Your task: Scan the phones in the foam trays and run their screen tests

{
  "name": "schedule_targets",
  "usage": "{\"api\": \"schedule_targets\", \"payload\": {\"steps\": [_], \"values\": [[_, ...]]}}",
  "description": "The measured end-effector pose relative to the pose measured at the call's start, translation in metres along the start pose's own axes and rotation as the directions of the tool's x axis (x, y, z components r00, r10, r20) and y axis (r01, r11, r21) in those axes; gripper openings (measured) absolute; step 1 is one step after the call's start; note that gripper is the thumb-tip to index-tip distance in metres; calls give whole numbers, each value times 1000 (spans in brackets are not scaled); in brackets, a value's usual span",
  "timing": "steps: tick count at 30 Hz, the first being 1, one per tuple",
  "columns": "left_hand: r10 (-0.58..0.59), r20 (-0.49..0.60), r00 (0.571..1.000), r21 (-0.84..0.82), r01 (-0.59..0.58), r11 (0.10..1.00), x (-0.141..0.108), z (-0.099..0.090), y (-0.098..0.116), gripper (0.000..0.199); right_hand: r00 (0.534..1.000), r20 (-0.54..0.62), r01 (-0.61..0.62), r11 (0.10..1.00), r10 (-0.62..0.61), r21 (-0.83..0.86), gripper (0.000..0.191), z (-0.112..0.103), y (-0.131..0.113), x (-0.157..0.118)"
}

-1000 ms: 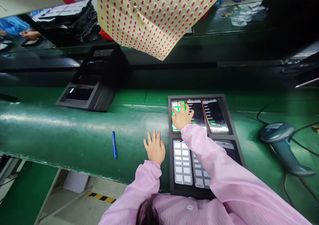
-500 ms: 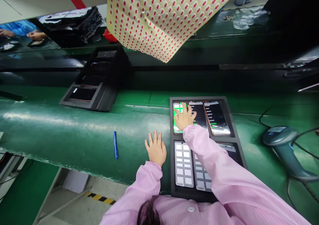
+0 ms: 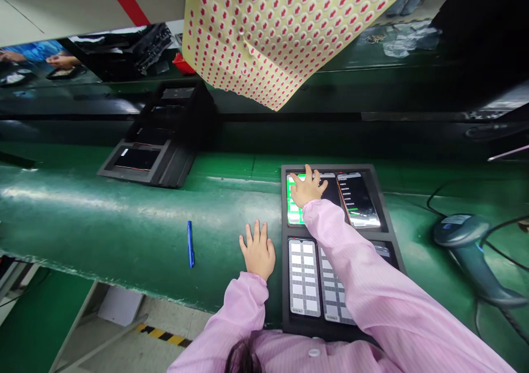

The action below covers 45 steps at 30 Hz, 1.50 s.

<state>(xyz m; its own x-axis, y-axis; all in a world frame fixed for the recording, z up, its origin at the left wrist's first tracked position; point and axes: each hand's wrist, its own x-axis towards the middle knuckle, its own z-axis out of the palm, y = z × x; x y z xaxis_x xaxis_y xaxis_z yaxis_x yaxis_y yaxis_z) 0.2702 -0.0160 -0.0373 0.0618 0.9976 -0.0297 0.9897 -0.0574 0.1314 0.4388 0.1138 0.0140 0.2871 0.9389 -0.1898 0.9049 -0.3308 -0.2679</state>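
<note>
A dark foam tray (image 3: 285, 285) holds several phones in two rows. My right hand (image 3: 306, 190) is spread over the back-left phone (image 3: 295, 214), whose screen shows white blocks and green; a finger seems to touch the glass, and nothing is held. Beside it, a phone with a dark screen (image 3: 329, 188) is partly covered by that hand and sleeve. The back-right phone (image 3: 359, 199) shows a dark menu with a green line. In the front row, a phone with a white-and-grey grid (image 3: 305, 276) lies nearest. Left of the tray, my left hand (image 3: 258, 252) rests flat on the green mat, fingers apart.
A blue pen (image 3: 190, 244) lies left of my left hand. Stacked dark trays (image 3: 165, 161) with a phone stand further left. On the right is a barcode scanner (image 3: 467, 252) with cables. A yellow sticker sheet (image 3: 264, 37) hangs above. A co-worker's hands (image 3: 61, 61) show far left.
My right hand has shifted slightly up and across the back-left phone's screen, and more of that screen's lower part looks green. My left hand stays in place. The view has tilted slightly.
</note>
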Motion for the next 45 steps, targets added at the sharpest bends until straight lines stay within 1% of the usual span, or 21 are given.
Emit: {"api": "schedule_targets", "payload": {"steps": [3,8,19,27,33,37,39,41,43,45], "values": [[-1,7,1000,-5,1,1000,0,0,0,49,1000,-10,-17,1000,17,12,43,-5,6,0],[-2,19,1000,-5,2,1000,0,0,0,48,1000,9,-20,1000,20,12,41,-8,15,-2],[-6,27,1000,-4,6,1000,0,-1,0,49,999,-19,31,999,-31,12,39,-13,18,-22],[-8,38,999,8,8,1000,1,-4,1,48,1000,-7,-30,999,30,20,42,-12,17,-8],[-5,26,1000,5,5,1000,1,-2,1,48,993,-27,-115,993,116,29,43,-14,25,-1],[1,23,1000,-1,-1,1000,1,-2,0,48,988,-26,-150,985,153,88,43,-14,31,-1],[1,22,1000,-1,-1,1000,1,-2,0,47,986,-54,-150,979,158,136,44,-18,35,-4],[0,20,1000,1,0,1000,1,-2,1,47,981,-112,-139,974,161,176,45,-24,41,-11],[2,19,1000,2,-2,1000,1,-2,1,47,974,-165,-126,975,157,185,46,-31,48,-20],[1,21,1000,-1,-1,1000,1,-2,1,48,973,-184,-109,980,140,166,45,-36,56,-30]]}}
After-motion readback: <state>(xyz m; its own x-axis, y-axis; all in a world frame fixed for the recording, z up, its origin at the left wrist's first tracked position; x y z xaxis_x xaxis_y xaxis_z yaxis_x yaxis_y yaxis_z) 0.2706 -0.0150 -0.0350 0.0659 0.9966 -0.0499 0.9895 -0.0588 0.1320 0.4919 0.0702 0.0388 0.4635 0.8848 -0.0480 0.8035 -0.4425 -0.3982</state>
